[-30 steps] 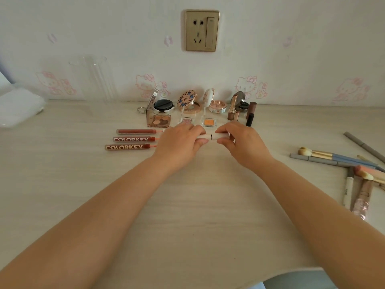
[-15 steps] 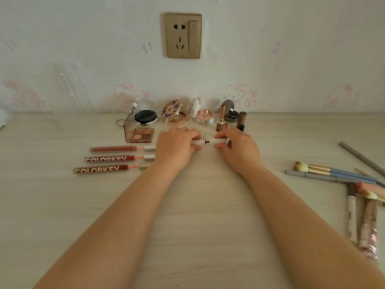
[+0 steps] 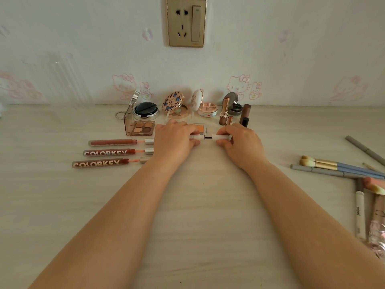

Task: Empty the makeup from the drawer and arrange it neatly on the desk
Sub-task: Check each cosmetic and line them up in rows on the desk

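White tube (image 3: 208, 137) pinched between left hand (image 3: 175, 138), right hand (image 3: 241, 142).

The left hand (image 3: 175, 138) and right hand (image 3: 241, 142) cover both ends of the white tube (image 3: 208, 137). The left hand also hides the lip gloss caps (image 3: 149, 151) partly. The brushes (image 3: 333, 164) and pens (image 3: 360, 209) run off the right edge.
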